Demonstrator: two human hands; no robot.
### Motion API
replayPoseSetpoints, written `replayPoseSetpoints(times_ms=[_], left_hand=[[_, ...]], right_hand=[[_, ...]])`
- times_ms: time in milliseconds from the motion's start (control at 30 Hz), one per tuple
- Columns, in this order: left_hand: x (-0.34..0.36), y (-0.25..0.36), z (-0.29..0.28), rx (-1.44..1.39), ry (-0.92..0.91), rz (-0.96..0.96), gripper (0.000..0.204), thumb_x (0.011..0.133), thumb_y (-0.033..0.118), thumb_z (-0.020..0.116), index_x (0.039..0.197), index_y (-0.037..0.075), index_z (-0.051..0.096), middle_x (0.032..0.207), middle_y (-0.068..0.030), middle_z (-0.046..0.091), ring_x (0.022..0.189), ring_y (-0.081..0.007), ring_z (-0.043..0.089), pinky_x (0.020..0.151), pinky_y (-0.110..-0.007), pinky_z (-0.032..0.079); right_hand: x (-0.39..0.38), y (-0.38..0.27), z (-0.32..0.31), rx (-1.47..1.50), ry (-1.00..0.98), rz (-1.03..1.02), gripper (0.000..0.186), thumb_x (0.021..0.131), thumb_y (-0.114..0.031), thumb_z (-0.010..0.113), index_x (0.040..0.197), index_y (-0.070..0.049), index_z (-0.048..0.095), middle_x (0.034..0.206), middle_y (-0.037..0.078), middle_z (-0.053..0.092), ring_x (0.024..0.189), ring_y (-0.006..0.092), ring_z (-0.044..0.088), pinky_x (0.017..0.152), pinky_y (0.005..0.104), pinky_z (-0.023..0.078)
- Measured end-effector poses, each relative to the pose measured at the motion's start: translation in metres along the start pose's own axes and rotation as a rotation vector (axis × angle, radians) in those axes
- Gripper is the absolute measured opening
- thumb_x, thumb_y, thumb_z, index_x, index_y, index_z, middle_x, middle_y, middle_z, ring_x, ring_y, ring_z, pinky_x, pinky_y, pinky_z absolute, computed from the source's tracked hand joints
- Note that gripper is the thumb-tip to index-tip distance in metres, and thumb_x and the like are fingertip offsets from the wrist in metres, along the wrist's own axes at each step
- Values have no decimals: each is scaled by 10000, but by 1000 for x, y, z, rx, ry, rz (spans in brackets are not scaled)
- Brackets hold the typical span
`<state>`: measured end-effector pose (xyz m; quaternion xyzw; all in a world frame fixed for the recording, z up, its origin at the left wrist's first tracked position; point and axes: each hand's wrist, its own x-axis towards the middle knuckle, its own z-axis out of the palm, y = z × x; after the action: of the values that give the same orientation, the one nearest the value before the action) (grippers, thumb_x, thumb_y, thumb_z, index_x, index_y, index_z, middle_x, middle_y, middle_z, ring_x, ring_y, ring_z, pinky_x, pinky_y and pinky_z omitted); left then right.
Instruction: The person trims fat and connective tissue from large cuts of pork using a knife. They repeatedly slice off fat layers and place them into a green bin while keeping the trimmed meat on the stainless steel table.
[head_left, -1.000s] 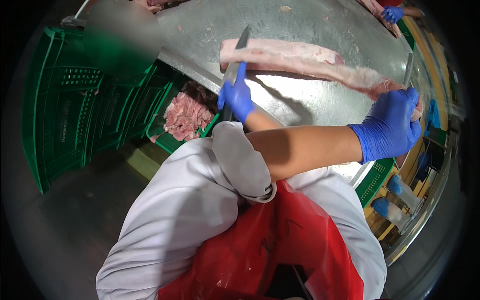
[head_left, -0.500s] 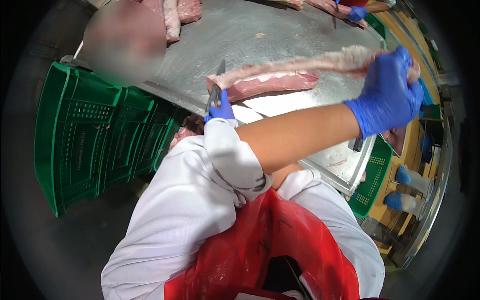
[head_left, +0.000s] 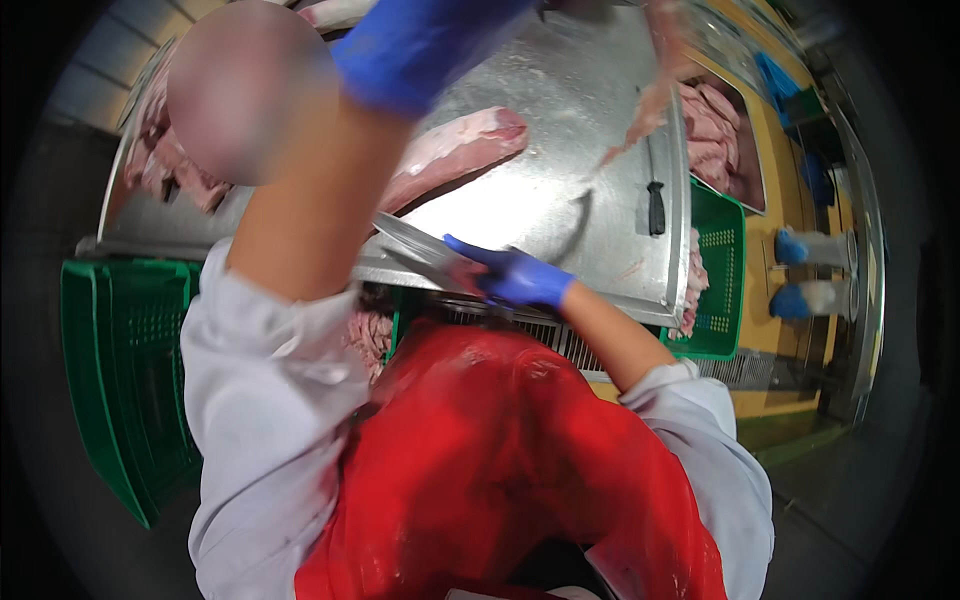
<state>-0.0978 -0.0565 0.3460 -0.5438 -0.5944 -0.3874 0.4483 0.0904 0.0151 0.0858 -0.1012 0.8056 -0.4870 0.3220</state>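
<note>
My left hand (head_left: 430, 45), in a blue glove, reaches up to the top edge of the picture, smeared by motion, its fingers not readable. To its right, a long pale strip of meat trimming (head_left: 655, 105) hangs over the metal table (head_left: 560, 215); I cannot see what its upper end meets. A pink boneless loin (head_left: 460, 150) with a whitish upper side lies on the table, partly behind my left forearm. At the table's near edge my right hand (head_left: 525, 278), also gloved blue, grips a knife (head_left: 415, 243), its blade blurred and pointing left.
A second knife (head_left: 655, 205) with a black handle lies at the table's right side. Beyond are a metal tray of meat pieces (head_left: 710, 130) and a green crate (head_left: 725, 275) holding trimmings. More meat (head_left: 175, 170) lies at the far left, above another green crate (head_left: 130, 370).
My arms have uncrossed: the left hand swung up and left, the right hand moved right with the knife. The strip is off the loin and now hangs at the right. The view has shifted.
</note>
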Motion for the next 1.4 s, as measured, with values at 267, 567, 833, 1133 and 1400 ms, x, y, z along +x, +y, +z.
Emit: replayPoseSetpoints(times_ms=[267,567,833,1133,1400], left_hand=[[-422,72,-28,-174,-724,-1326,266,911,271,671,920,14,605,778,-224,642,732,-325,663,673,-427,509],[-383,125,0,-355,-690,-1315,228,887,244,642,916,22,602,786,-221,645,713,-362,645,673,-408,513],[-428,38,-23,-172,149,-1545,137,944,176,577,935,43,608,803,-24,594,696,-143,556,603,-327,466],[-381,96,-208,31,217,-1771,102,965,167,601,905,87,583,741,26,516,606,-59,431,535,-230,335],[-528,166,-305,406,-495,-1939,300,894,256,750,815,64,533,747,-29,596,656,-130,532,613,-317,460]], right_hand=[[-166,118,-5,251,411,271,737,948,-109,540,1596,-308,251,770,61,661,575,113,598,549,279,520],[-5,125,-12,-342,293,185,662,995,-204,492,1589,-311,219,1136,295,654,974,462,660,886,502,507],[-10,121,-32,-484,135,184,698,970,-80,444,1589,-315,222,1191,259,655,1016,433,663,893,502,512],[-79,162,-28,604,368,146,772,1003,-58,516,1617,-302,117,853,102,617,600,143,593,513,284,512],[148,124,-77,1100,771,-394,845,982,-3,559,1622,-261,72,848,83,595,623,146,592,523,282,522]])
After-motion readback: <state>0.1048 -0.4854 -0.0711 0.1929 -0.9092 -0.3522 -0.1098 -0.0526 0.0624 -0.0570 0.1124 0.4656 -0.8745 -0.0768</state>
